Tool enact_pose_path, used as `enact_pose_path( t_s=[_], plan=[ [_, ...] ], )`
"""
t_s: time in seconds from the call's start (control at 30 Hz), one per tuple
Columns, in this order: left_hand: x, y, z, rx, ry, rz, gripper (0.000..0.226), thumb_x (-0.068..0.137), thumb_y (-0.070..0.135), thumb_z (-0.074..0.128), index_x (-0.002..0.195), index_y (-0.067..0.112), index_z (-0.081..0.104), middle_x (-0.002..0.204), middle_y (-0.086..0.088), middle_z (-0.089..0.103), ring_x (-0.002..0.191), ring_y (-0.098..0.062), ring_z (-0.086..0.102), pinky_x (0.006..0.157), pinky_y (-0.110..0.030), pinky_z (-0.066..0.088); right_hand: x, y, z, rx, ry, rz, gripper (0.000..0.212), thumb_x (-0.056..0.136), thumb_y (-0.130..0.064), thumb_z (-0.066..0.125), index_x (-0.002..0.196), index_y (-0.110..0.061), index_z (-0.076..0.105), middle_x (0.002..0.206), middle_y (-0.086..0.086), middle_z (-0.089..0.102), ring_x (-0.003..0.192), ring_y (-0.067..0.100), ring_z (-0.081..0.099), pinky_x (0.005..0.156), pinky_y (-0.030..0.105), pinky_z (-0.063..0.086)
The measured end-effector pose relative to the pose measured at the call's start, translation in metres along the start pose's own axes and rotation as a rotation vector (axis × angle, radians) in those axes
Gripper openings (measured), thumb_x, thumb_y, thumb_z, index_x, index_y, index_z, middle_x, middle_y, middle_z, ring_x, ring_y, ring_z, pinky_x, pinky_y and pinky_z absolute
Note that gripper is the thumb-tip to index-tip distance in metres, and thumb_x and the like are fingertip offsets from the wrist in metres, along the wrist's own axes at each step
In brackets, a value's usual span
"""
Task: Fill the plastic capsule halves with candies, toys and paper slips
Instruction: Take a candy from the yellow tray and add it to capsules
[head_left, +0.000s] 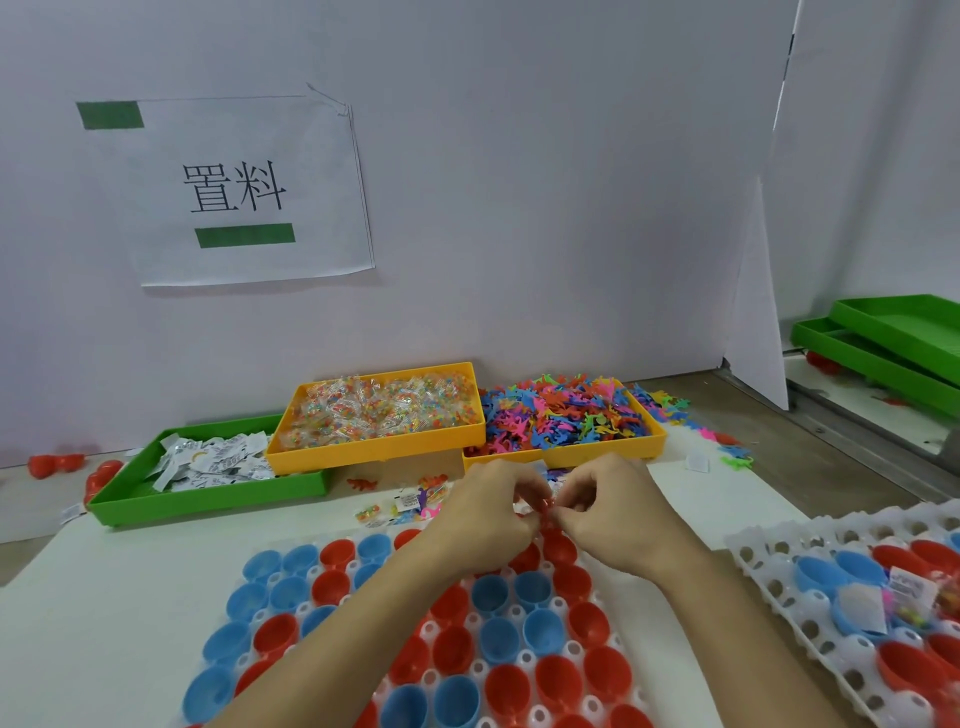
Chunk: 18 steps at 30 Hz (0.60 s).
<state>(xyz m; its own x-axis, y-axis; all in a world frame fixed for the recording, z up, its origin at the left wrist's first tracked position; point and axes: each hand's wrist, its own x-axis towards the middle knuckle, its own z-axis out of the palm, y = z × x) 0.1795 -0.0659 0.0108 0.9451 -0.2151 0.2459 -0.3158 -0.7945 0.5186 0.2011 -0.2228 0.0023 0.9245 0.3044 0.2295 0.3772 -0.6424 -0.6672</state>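
Red and blue capsule halves (493, 592) stand open-side up in a white holder tray (519, 660) in front of me. Over its far edge my left hand (488, 512) and my right hand (608, 512) meet, fingers curled, pinching a small bundle of items (537, 501) between them; the fingers hide most of it. A green tray of paper slips (208, 462), a yellow tray of candy packets (379, 410) and a yellow tray of coloured toy figures (566, 415) line the back.
A second white holder tray (779, 582) at the right holds capsule halves, some filled. Loose candies and toys (405, 504) lie before the supply trays. Stacked empty green trays (893, 338) sit far right. A white partition with a paper sign (239, 192) stands behind.
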Motion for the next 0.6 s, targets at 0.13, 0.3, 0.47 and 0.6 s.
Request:
enact_pose_path(
  t_s=[0.13,0.3,0.47,0.6],
  plan=[
    [0.000,0.000,-0.001,-0.005,0.009,0.011,0.025,0.085,0.011,0.066,0.107,0.017,0.074,0.100,0.005,0.073,0.089,-0.004,0.061,0.079,-0.017,0.050,0.001,0.001,0.004,-0.001,0.021,0.019,0.013,0.082,-0.016,0.079,0.078,-0.026,0.072,0.073,-0.007,0.066,0.067,0.008,0.062,0.056,0.016,0.047],
    [-0.001,0.000,-0.002,-0.029,0.016,0.002,0.021,0.087,0.028,0.073,0.105,0.017,0.073,0.099,0.008,0.073,0.090,-0.003,0.064,0.080,-0.019,0.051,0.003,0.002,0.003,0.028,0.003,0.025,0.011,0.082,-0.018,0.081,0.076,-0.026,0.076,0.073,-0.010,0.070,0.070,0.006,0.065,0.059,0.014,0.048],
    [-0.002,0.001,-0.002,-0.027,0.020,0.000,0.015,0.088,0.022,0.073,0.103,0.019,0.073,0.097,0.010,0.070,0.081,0.004,0.057,0.068,-0.002,0.039,0.002,0.010,-0.001,0.125,0.006,0.015,0.018,0.093,-0.021,0.070,0.079,-0.022,0.082,0.067,-0.005,0.071,0.070,0.008,0.065,0.058,0.018,0.048],
    [-0.003,0.000,-0.003,-0.027,0.035,-0.004,0.018,0.088,0.019,0.071,0.106,0.019,0.071,0.099,0.011,0.068,0.080,0.010,0.053,0.068,0.003,0.037,0.006,0.025,-0.001,0.214,0.196,0.080,0.022,0.100,-0.019,0.057,0.088,-0.021,0.076,0.073,-0.015,0.066,0.072,0.004,0.061,0.059,0.011,0.041]
  ],
)
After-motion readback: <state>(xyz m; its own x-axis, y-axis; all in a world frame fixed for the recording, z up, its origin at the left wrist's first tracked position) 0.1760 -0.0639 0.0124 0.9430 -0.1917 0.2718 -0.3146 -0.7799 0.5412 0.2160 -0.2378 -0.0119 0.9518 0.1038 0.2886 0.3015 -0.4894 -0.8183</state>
